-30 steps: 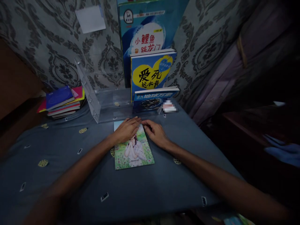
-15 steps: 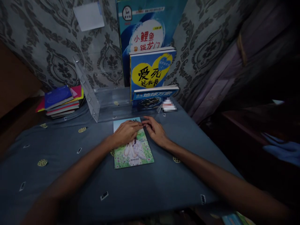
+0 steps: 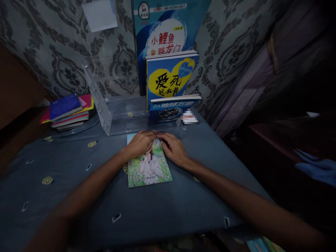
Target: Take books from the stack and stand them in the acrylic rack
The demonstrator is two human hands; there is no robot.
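Note:
A thin booklet (image 3: 150, 171) lies flat on the dark blue-grey tablecloth, its cover showing a figure in white among green grass and flowers. My left hand (image 3: 141, 143) rests palm down across the upper part of the cover, fingers stretched toward the right and hiding the title area. At the upper right edge of the booklet is my right hand (image 3: 174, 148), with fingers extended over the top corner and the thumb apart from them. The fingertips of both hands meet near the top edge. Neither hand is wrapped around anything.
Just behind the booklet stands a clear acrylic rack (image 3: 99, 101). Upright in it are a blue book (image 3: 174, 108), a blue-and-yellow book (image 3: 168, 77) and a tall teal book (image 3: 194, 24). Several stacked books (image 3: 68, 110) lie at the left. The table's right edge (image 3: 236, 159) slopes away.
My right hand has moved slightly left, its fingers now reaching over the booklet's top corner. My left fingers have shifted a little up and left, uncovering more of the pictured figure.

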